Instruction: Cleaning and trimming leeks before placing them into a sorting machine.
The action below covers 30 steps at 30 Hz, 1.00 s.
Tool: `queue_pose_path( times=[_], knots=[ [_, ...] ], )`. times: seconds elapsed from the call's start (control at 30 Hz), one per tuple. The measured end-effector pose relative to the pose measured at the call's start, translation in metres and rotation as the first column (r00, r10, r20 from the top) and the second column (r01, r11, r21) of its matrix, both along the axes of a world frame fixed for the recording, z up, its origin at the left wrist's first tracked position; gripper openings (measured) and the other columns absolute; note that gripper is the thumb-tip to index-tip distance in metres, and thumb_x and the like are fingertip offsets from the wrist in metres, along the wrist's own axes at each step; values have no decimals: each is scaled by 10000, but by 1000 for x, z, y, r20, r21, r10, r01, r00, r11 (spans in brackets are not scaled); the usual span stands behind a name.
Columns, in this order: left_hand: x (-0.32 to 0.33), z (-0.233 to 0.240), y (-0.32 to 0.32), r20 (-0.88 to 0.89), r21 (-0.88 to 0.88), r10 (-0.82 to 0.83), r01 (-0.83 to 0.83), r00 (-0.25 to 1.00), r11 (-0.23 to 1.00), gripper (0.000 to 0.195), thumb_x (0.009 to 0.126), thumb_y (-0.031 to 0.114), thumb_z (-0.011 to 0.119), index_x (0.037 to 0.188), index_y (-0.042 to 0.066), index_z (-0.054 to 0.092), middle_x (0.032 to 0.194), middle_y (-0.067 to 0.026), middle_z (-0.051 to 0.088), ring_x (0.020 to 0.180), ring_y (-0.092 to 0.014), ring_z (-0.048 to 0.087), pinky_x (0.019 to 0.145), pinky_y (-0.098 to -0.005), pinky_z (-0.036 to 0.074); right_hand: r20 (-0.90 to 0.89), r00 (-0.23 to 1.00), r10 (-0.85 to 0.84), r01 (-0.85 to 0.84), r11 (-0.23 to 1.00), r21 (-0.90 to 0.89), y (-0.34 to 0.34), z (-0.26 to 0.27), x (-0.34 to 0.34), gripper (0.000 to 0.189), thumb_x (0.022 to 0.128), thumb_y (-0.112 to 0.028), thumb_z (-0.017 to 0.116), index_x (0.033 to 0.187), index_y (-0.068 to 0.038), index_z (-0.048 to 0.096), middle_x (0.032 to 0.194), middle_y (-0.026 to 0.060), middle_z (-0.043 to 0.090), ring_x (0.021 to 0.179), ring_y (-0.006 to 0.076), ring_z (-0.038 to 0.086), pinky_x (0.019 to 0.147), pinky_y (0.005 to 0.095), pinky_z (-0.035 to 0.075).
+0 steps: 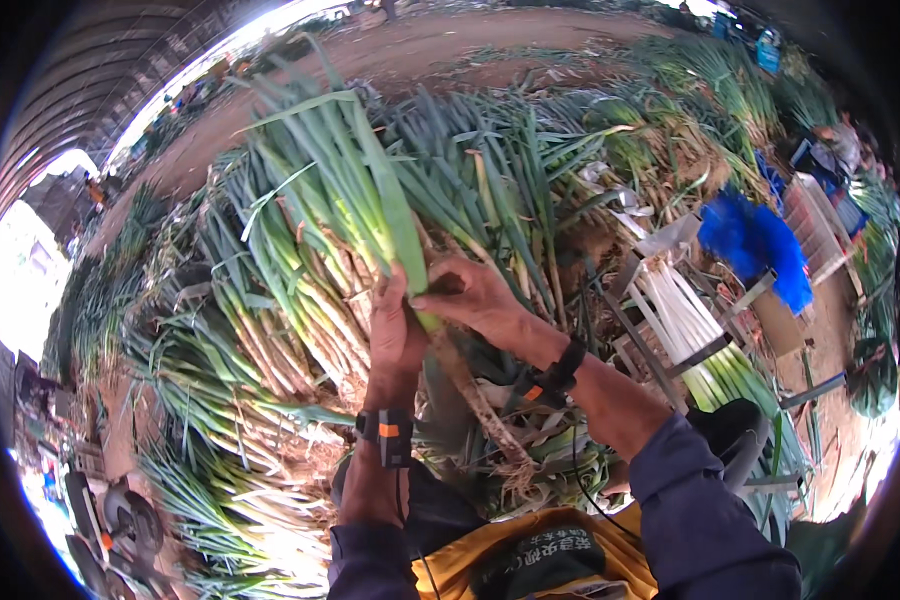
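Between my hands is one long Welsh onion (461, 367), held tilted, its soil-stained shank and stringy roots pointing down towards my lap. My left hand (397, 322) grips the stalk just below where the green leaves spread. From the other side, my right hand (480, 300) pinches a broad green leaf at its base with thumb and forefinger. Behind the hands lies a thick pile of unpeeled Welsh onions (307, 277) with soil on their shanks. To the right, a bundle of clean white Welsh onions (679, 307) rests in a metal frame (645, 360).
More loose onions (262, 480) lie at my left. Blue plastic (757, 240) and a crate (817, 221) stand past the metal frame. Leaf scraps (562, 450) cover the ground by my knees. A wheeled vehicle (120, 525) is at the lower left.
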<state>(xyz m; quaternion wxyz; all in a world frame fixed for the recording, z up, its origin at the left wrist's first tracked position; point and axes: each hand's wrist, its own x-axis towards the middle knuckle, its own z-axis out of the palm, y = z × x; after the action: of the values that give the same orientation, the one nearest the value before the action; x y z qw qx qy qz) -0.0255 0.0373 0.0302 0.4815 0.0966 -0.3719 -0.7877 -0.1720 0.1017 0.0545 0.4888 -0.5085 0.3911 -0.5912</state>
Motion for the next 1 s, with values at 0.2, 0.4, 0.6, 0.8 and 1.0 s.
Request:
queue_pose_path(
  times=[0.2, 0.4, 0.6, 0.8, 1.0],
  knots=[
    [-15, 6, 18, -9, 105, 155, -153, 988, 983, 303, 1033, 172, 622, 1321, 80, 596, 1132, -110, 697, 992, -227, 688, 856, -345, 575, -157, 985, -76, 66, 996, -64, 12, 0, -7, 225, 877, -145, 815, 927, -28, 629, 923, 31, 631, 848, 100, 588, 748, 290, 492],
    [-11, 12, 1, 70, 74, 269, -274, 960, 959, 402, 960, -4, 597, 1349, 74, 533, 1155, -110, 658, 964, -198, 656, 801, -325, 563, -189, 943, -274, 215, 935, -280, 12, -16, 6, 154, 908, -118, 778, 957, -63, 642, 908, 40, 657, 824, 108, 612, 716, 288, 497],
    [26, 10, -26, 82, 82, 425, -431, 902, 899, 489, 897, -65, 657, 1350, 72, 536, 1106, -107, 661, 920, -202, 657, 749, -312, 556, -9, 996, 84, -83, 991, 108, 61, -3, -8, 125, 964, -103, 719, 1050, -65, 637, 897, 9, 679, 720, 66, 621, 575, 204, 480],
    [18, 18, -16, 34, -70, 379, -376, 925, 924, 343, 911, 50, 741, 1225, 118, 620, 1048, -54, 664, 830, -165, 625, 734, -308, 512, -824, 287, 489, -12, 862, 507, 155, -203, -72, 274, 890, -162, 697, 1156, -96, 686, 950, 136, 729, 866, 293, 711, 783, 414, 563],
    [15, 24, -8, 45, -13, 269, -269, 962, 963, 505, 1077, 391, 526, 1496, 129, 419, 1180, -37, 591, 964, -161, 558, 867, -332, 489, -779, 575, -249, 133, 968, -211, 88, -120, -34, 324, 939, -218, 691, 1220, -58, 671, 1114, 173, 707, 981, 375, 691, 835, 435, 555]
  ],
)
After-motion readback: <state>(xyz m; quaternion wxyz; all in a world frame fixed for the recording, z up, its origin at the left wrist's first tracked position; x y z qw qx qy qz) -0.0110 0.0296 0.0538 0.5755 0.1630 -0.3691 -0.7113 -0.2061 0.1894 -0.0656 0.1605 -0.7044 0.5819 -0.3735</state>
